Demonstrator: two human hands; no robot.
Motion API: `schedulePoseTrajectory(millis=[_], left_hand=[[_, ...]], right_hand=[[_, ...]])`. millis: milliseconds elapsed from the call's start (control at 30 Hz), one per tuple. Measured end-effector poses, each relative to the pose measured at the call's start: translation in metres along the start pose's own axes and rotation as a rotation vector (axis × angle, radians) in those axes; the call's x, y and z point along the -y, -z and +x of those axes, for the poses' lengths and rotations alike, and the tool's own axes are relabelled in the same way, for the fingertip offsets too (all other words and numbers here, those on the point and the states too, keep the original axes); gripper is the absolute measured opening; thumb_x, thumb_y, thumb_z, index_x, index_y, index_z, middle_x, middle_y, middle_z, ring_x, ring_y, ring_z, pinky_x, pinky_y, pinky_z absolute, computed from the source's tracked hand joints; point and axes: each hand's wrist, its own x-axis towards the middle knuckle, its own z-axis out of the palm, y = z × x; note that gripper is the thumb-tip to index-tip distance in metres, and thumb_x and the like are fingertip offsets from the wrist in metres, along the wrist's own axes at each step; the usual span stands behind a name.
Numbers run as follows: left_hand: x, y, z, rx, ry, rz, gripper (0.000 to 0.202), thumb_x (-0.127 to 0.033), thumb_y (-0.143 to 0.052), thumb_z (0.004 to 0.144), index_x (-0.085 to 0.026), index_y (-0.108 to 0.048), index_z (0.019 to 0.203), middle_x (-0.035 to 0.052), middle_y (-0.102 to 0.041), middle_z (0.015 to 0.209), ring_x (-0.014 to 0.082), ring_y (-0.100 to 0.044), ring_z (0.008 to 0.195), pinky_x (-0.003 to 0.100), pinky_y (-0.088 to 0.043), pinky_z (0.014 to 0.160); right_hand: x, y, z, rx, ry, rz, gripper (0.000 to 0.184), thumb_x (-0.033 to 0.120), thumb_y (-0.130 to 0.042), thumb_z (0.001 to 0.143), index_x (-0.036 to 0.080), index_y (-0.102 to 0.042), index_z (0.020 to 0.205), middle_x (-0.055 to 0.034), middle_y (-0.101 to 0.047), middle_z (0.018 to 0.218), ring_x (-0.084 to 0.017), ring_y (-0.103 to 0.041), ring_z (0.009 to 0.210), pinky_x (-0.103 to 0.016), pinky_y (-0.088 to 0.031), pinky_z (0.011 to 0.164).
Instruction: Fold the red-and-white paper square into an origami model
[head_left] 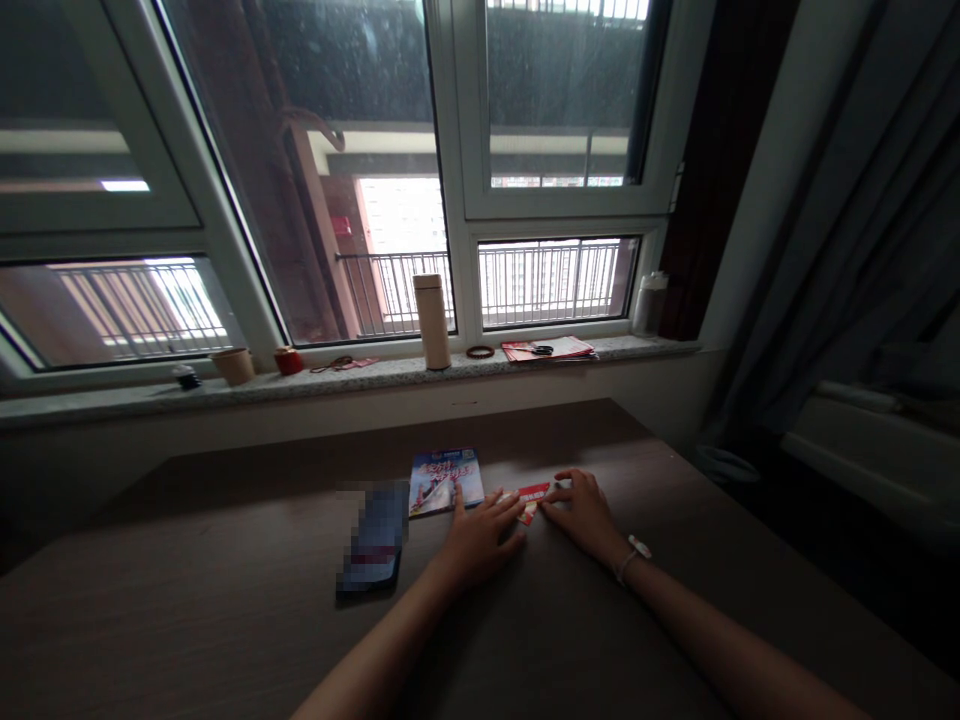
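A small red and yellow printed piece of paper [533, 494] lies on the brown table [247, 540], apparently folded. My left hand [480, 535] rests flat over its left side, fingers stretched out and spread. One of those fingers reaches the lower right edge of a blue printed leaflet [448, 482]. At the paper's right end is my right hand [585, 510], with bent fingers and the thumb closed on its edge. A bracelet [634, 555] circles the right wrist. The paper's left part is hidden under my left hand.
Left of the leaflet lies a phone [375, 540], its screen blurred. Along the windowsill [480, 370] stand a beige flask [431, 322], a paper cup [234, 366], a red jar [288, 360] and a clear bottle [650, 305]. Scissors [541, 350] lie on red papers [574, 347].
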Motion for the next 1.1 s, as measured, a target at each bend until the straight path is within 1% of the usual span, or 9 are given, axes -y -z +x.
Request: schedulePoseTrajectory(millis=[200,367,533,767,900,1033,1100], left_hand=[[0.0,0.0,0.0,-0.004,0.004,-0.006,0.051,-0.051,-0.037,0.097,-0.041,-0.033,0.147,-0.003,-0.035,0.155,0.0254,-0.027,0.146,0.061,0.014,0.115],[0.002,-0.001,-0.001,-0.011,0.004,-0.023,0.051,-0.051,-0.038,0.097,-0.041,-0.033,0.147,-0.0033,-0.036,0.155,0.0254,-0.027,0.146,0.063,0.02,0.112],[0.0,0.0,-0.001,0.0,0.005,-0.01,0.051,-0.051,-0.037,0.098,-0.04,-0.033,0.148,-0.0027,-0.036,0.155,0.0256,-0.026,0.146,0.062,0.018,0.113],[0.0,0.001,-0.001,0.005,0.007,0.013,0.052,-0.051,-0.036,0.098,-0.039,-0.033,0.148,-0.0024,-0.036,0.155,0.0248,-0.026,0.146,0.058,0.013,0.117],[0.001,-0.001,-0.001,0.0,0.003,0.011,0.051,-0.052,-0.033,0.098,-0.04,-0.032,0.148,-0.0029,-0.036,0.155,0.0254,-0.026,0.146,0.061,0.015,0.115],[0.001,-0.001,-0.001,0.007,0.005,0.016,0.052,-0.051,-0.034,0.098,-0.04,-0.031,0.149,-0.0028,-0.035,0.156,0.0252,-0.026,0.147,0.06,0.014,0.116],[0.0,0.0,-0.001,0.009,0.007,0.024,0.051,-0.051,-0.033,0.099,-0.04,-0.031,0.149,-0.003,-0.035,0.156,0.0249,-0.025,0.147,0.06,0.014,0.116]], right_hand=[[0.0,0.002,0.003,-0.006,-0.053,-0.09,0.019,0.037,-0.063,0.084,0.028,-0.079,0.089,-0.0083,-0.06,0.116,-0.027,-0.049,0.116,-0.037,-0.04,0.1],[-0.004,0.003,0.006,-0.031,-0.059,-0.19,0.022,0.038,-0.059,0.089,0.032,-0.078,0.097,-0.009,-0.059,0.115,-0.027,-0.05,0.114,-0.037,-0.042,0.094],[-0.006,0.002,0.008,-0.034,-0.063,-0.243,0.024,0.039,-0.056,0.091,0.033,-0.076,0.103,-0.0104,-0.059,0.114,-0.028,-0.051,0.112,-0.037,-0.042,0.092],[-0.01,-0.001,0.009,-0.038,-0.067,-0.247,0.025,0.037,-0.055,0.092,0.033,-0.075,0.105,-0.0103,-0.058,0.115,-0.028,-0.051,0.111,-0.038,-0.041,0.093],[-0.01,-0.002,0.01,-0.015,-0.071,-0.206,0.024,0.036,-0.056,0.091,0.032,-0.074,0.105,-0.0093,-0.056,0.116,-0.027,-0.051,0.114,-0.039,-0.041,0.096],[-0.009,-0.002,0.009,-0.016,0.0,-0.162,0.026,0.034,-0.057,0.09,0.029,-0.071,0.111,-0.0094,-0.051,0.127,-0.026,-0.048,0.12,-0.039,-0.039,0.1],[-0.008,-0.002,0.009,-0.003,0.031,-0.164,0.024,0.033,-0.056,0.09,0.03,-0.072,0.109,-0.0088,-0.051,0.127,-0.026,-0.048,0.121,-0.039,-0.039,0.1]])
